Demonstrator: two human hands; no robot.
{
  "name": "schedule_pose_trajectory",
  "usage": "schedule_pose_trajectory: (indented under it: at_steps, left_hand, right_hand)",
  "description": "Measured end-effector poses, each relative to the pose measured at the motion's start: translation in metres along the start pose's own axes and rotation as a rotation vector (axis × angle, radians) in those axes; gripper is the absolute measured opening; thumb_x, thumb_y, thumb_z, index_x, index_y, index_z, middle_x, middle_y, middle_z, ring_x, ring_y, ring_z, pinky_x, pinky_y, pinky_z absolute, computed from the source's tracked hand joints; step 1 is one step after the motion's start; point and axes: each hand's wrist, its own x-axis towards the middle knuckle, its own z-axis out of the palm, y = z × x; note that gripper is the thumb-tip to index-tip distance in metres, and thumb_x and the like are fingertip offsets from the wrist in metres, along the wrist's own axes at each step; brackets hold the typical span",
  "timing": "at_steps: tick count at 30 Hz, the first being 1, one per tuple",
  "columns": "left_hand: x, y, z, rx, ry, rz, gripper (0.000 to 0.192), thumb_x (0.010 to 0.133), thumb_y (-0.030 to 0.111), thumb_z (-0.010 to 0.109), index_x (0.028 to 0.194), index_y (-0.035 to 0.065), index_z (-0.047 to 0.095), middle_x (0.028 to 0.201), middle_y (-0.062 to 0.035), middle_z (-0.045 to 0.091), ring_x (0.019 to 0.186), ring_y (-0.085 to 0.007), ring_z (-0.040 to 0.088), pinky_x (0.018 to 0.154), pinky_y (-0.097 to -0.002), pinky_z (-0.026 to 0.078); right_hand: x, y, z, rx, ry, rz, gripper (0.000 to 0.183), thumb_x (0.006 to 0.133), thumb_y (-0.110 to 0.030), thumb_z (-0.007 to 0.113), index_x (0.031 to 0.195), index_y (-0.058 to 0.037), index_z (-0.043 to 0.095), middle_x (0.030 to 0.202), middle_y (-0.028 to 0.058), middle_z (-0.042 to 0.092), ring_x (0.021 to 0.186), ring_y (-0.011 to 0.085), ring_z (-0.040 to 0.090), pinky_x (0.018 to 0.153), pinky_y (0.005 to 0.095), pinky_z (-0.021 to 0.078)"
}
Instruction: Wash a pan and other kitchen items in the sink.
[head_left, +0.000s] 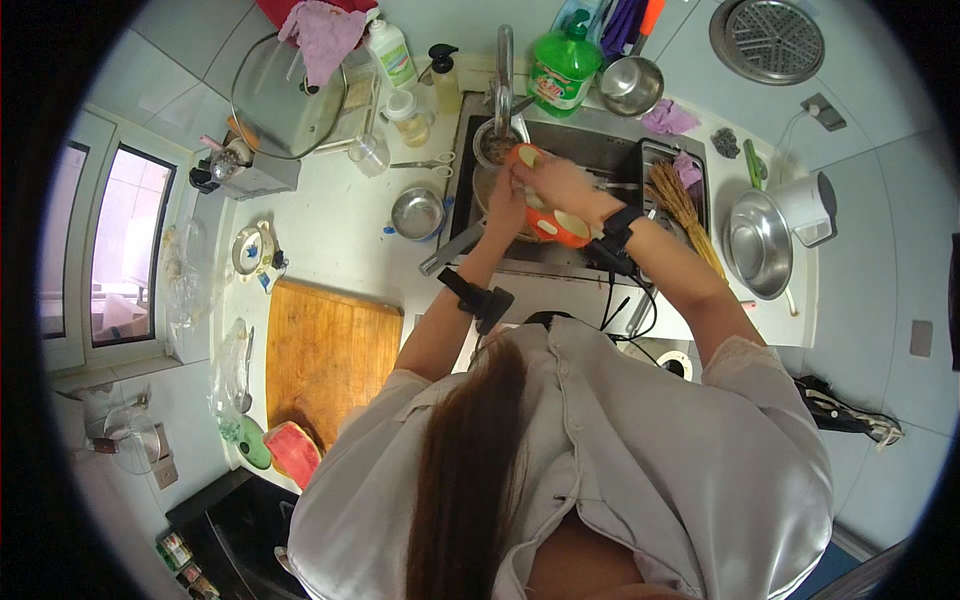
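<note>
My left hand (508, 199) grips the left side of an orange dish with cream oval patches (556, 228), over the sink (517, 267). Across the same dish lies my right hand (561, 184), blurred; its fingers are partly hidden, and I cannot tell whether they hold anything. The dish's exact shape is covered by both hands. Under them sits a pan whose grey handle (453, 248) sticks out past the sink's left edge. Just beyond the hands, a round container (491, 146) with dark contents stands beneath the metal faucet (504, 71).
A straw brush (686, 202) lies across a black rack on the right. Stainless bowls (759, 244) and a white electric appliance (806, 210) stand beyond it. Left are scissors (427, 164), a small metal bowl (418, 214) and a wooden cutting board (330, 352). A green soap bottle (564, 71) stands behind.
</note>
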Motion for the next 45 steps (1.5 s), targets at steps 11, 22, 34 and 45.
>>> schedule_pose_trajectory:
  at_steps: [11,22,34,45]
  left_hand:
    - [-0.005,-0.007,-0.012,-0.390,0.187,-0.010,0.064,0.067,-0.007,0.033,0.129,0.0042,0.026,0.127,-0.0141,0.033,0.117,-0.0290,0.034,0.098,-0.0304,0.027]
    - [-0.016,-0.006,-0.034,-0.639,0.253,-0.299,0.061,0.078,0.000,0.032,0.134,0.0162,0.013,0.124,-0.0108,0.035,0.105,-0.0245,0.047,0.068,-0.0339,0.050]
    - [-0.041,0.018,-0.031,-0.645,0.129,-0.335,0.060,0.079,0.004,0.030,0.134,0.0208,0.009,0.127,-0.0095,0.034,0.103,-0.0260,0.050,0.061,-0.0351,0.054]
    - [-0.038,0.031,-0.017,-0.582,0.102,-0.334,0.066,0.074,0.000,0.030,0.134,0.0235,0.012,0.127,-0.0089,0.033,0.105,-0.0252,0.047,0.062,-0.0334,0.054]
  right_hand:
    - [-0.047,-0.008,0.026,0.262,0.128,0.663,0.021,0.077,-0.020,0.054,0.096,-0.0115,0.052,0.068,0.0183,0.058,0.067,0.0365,0.057,0.059,0.0439,0.0459]
    - [-0.047,0.006,-0.019,0.482,-0.052,-0.112,0.019,0.073,-0.006,0.053,0.091,-0.0089,0.051,0.085,0.0128,0.056,0.078,0.0316,0.055,0.065,0.0372,0.0442]
    - [-0.058,0.012,-0.005,0.561,0.136,-0.035,0.026,0.067,0.001,0.049,0.091,-0.0082,0.052,0.078,0.0112,0.057,0.073,0.0320,0.056,0.065,0.0407,0.0449]
    - [-0.061,0.036,-0.005,0.566,0.318,0.251,0.022,0.074,-0.007,0.050,0.096,-0.0111,0.051,0.084,0.0137,0.058,0.076,0.0349,0.056,0.066,0.0403,0.0461]
